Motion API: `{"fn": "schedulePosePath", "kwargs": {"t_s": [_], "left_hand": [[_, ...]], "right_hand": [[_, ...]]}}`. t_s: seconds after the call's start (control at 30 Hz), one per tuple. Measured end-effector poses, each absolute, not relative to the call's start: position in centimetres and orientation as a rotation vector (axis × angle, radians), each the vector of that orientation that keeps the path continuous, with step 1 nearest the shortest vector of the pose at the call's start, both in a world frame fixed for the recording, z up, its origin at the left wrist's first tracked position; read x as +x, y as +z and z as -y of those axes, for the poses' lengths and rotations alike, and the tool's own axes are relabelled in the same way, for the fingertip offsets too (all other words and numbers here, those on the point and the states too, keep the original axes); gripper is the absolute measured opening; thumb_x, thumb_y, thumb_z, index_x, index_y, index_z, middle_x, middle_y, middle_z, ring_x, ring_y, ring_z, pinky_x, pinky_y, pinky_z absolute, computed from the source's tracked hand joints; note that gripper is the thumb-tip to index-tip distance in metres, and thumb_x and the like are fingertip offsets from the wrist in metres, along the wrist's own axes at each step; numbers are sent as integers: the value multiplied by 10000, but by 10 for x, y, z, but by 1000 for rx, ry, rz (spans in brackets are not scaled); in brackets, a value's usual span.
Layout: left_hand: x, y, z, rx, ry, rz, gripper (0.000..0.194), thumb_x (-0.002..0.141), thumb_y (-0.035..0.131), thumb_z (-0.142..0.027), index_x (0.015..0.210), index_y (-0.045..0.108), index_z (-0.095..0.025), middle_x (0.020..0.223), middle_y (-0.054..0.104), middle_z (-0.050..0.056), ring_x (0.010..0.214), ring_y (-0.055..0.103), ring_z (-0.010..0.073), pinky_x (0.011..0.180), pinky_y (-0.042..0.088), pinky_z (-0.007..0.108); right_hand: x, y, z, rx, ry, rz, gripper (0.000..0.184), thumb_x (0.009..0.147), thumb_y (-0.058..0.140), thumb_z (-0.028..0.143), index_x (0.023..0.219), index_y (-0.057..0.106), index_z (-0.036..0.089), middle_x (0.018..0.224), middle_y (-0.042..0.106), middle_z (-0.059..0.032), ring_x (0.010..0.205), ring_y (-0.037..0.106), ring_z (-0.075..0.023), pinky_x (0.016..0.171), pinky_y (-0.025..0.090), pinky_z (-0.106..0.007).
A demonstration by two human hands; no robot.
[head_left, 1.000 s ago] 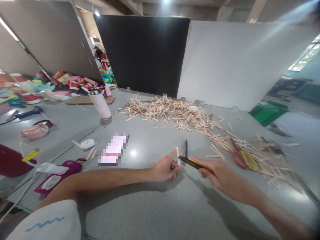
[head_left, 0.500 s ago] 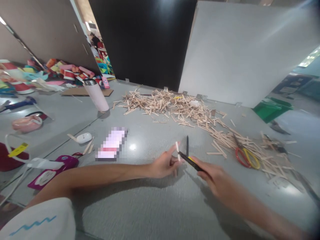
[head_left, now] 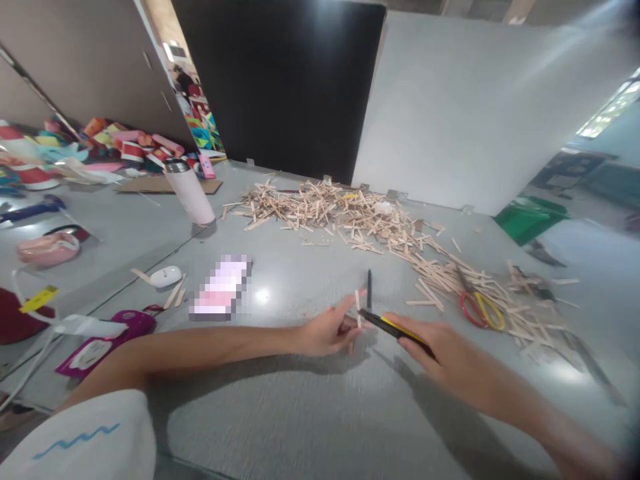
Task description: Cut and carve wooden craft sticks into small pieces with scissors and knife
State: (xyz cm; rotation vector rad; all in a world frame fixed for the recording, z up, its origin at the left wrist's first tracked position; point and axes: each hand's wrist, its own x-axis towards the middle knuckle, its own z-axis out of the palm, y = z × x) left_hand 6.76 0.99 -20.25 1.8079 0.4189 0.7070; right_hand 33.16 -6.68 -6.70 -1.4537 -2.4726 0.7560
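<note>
Head view: right of the phone [head_left: 223,287], holding a small wooden stick [head_left: 358,300] across the partly spread left grip [head_left: 325,331], over the surface [head_left: 300,413]. Further right, clasping a black-and-yellow tool [head_left: 390,325] in the curled right grip [head_left: 437,347], tip at the stick, left of the scissors [head_left: 477,298].

Glare spots the grey table [head_left: 300,420] while the right edge blurs.

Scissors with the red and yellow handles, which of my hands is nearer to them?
Right: your right hand is to the left of the scissors, apart from them; your left hand is farther left, beyond the right hand.
</note>
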Motion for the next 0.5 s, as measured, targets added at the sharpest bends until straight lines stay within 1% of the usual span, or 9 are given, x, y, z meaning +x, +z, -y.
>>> {"fn": "schedulePosePath", "kwargs": {"t_s": [0.07, 0.1, 0.17, 0.23, 0.27, 0.3, 0.37, 0.43, 0.5], "left_hand": [[70, -199, -7, 1736, 712, -411, 637, 1098, 623, -501, 1600, 312, -263, 1108, 806, 101, 650, 735, 135, 621, 581, 238], [71, -196, -5, 1677, 712, -413, 565, 1082, 651, -522, 1501, 381, -255, 1162, 795, 120, 646, 727, 123, 613, 585, 235], [73, -188, 2, 1559, 689, -418, 470, 1055, 683, -565, 1288, 431, -244, 1122, 782, 113, 611, 717, 117, 538, 564, 208], [73, -176, 14, 1477, 637, -423, 431, 1074, 638, -595, 1179, 392, -258, 1026, 764, 75, 558, 716, 129, 426, 500, 170], [73, -170, 21, 1451, 616, -427, 406, 1097, 592, -597, 1173, 365, -269, 977, 746, 44, 533, 713, 130, 393, 483, 159], [73, -164, 29, 1367, 595, -421, 408, 1097, 601, -590, 1168, 345, -280, 917, 716, 1, 514, 711, 133, 381, 489, 157], [74, -154, 44, 1257, 575, -384, 405, 1107, 599, -574, 1191, 325, -288, 824, 670, -52, 484, 709, 129, 412, 531, 161], [76, -149, 56, 1167, 618, -364, 386, 1116, 599, -551, 1202, 327, -291, 796, 655, -70, 466, 709, 128, 435, 557, 169], [79, -152, 64, 1087, 669, -341, 350, 1126, 602, -510, 1189, 333, -294, 797, 660, -71, 481, 730, 139, 461, 585, 184]], "right_hand": [[330, -65, 68, -1560, 732, 2484, 329, 1145, 499, 425, 1199, 768, 244, 1125, 835, -97, 1048, 782, -300, 927, 574, -401], [329, -66, 69, -1598, 728, 2484, 333, 1140, 507, 440, 1085, 763, 234, 1013, 827, -81, 944, 773, -285, 852, 561, -377], [327, -70, 70, -1625, 740, 2479, 334, 1133, 504, 413, 962, 725, 228, 887, 795, -51, 805, 729, -246, 748, 513, -337], [331, -69, 69, -1594, 788, 2480, 303, 1119, 506, 358, 929, 707, 234, 844, 777, -28, 746, 702, -217, 702, 485, -313], [336, -66, 68, -1581, 820, 2479, 298, 1110, 512, 349, 912, 706, 239, 816, 767, -17, 718, 691, -206, 677, 479, -302], [341, -63, 68, -1578, 871, 2486, 307, 1108, 517, 362, 898, 710, 247, 800, 762, -10, 702, 688, -200, 649, 476, -292], [354, -54, 69, -1561, 953, 2456, 305, 1097, 550, 446, 940, 744, 271, 831, 778, -7, 690, 690, -196, 587, 478, -273], [363, -48, 72, -1570, 987, 2392, 309, 1077, 579, 514, 970, 766, 292, 839, 786, -6, 669, 683, -196, 552, 484, -269], [367, -46, 76, -1580, 997, 2344, 319, 1061, 595, 545, 970, 780, 301, 794, 775, -11, 654, 674, -202, 547, 493, -272]]}}
